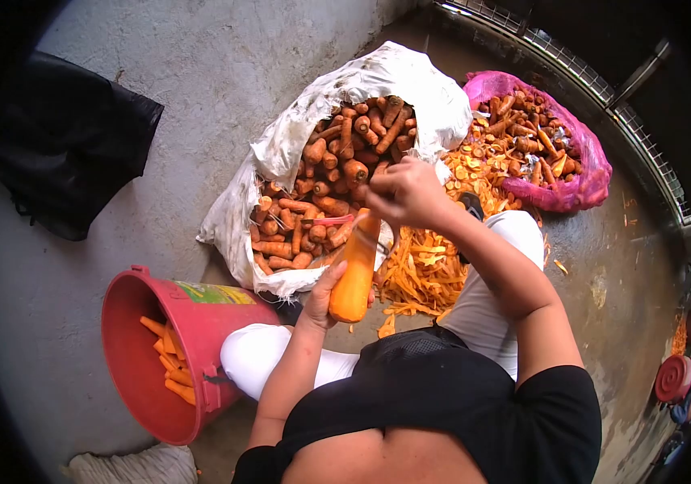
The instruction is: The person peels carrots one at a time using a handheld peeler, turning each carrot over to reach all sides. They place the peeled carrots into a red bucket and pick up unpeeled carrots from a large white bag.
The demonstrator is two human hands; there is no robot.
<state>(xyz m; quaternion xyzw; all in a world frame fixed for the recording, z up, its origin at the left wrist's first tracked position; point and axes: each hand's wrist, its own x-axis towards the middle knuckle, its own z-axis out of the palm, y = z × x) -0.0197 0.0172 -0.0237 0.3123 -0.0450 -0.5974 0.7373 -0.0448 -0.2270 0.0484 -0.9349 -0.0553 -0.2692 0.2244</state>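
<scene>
My left hand [321, 297] is wrapped around the lower part of a thick orange carrot [352, 284], which is held tilted above my lap. The carrot's lower surface looks smooth and peeled. Closed near its upper end is my right hand [412, 192], gripping what looks like a peeler [383, 240]; its thin blade part shows against the carrot, while the handle is mostly hidden by my fingers. Just beyond, unpeeled carrots [321, 194] fill a white sack [236, 198]. A thin red-handled tool [331, 220] appears over them, partly hidden by the carrot.
Left of my knee a red bucket [131, 379] leans toward me, holding several peeled carrots [172, 363]. Orange peelings [418, 274] are heaped on the floor between my legs and the sacks. A pink sack [596, 173] of carrot scraps stands behind. Black cloth [79, 137] hangs at left.
</scene>
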